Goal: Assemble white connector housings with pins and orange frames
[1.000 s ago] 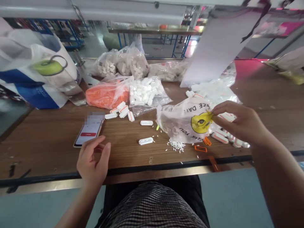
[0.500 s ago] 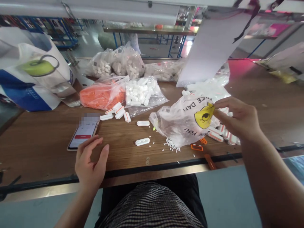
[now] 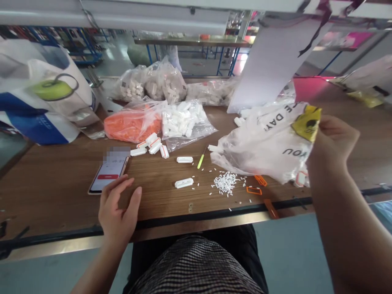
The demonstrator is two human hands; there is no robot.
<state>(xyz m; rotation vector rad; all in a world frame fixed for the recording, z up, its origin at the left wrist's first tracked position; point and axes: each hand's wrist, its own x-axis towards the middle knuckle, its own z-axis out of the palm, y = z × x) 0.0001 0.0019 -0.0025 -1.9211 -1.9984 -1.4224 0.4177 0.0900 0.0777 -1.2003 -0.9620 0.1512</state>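
Observation:
My right hand point(image 3: 332, 141) pinches a white plastic bag point(image 3: 269, 143) with a yellow face print and holds it lifted above the wooden table point(image 3: 61, 183). Beneath the bag lies a small heap of tiny white pieces point(image 3: 226, 181), with orange frames point(image 3: 254, 190) and a green stick point(image 3: 200, 160) beside it. My left hand point(image 3: 118, 208) rests open at the table's front edge, fingers spread, next to a phone point(image 3: 108, 172). Two white capsule parts point(image 3: 184, 183) lie between the hands.
A bag of orange parts point(image 3: 133, 122) and a clear bag of white parts point(image 3: 183, 118) sit mid-table, with more bags point(image 3: 153, 83) behind. A blue-white shopping bag point(image 3: 45, 102) stands at the left. White paper point(image 3: 269, 61) hangs at the upper right.
My right hand has lifted the printed bag up and to the right, uncovering the heap of tiny white pieces and the green stick. My left hand stayed near the phone.

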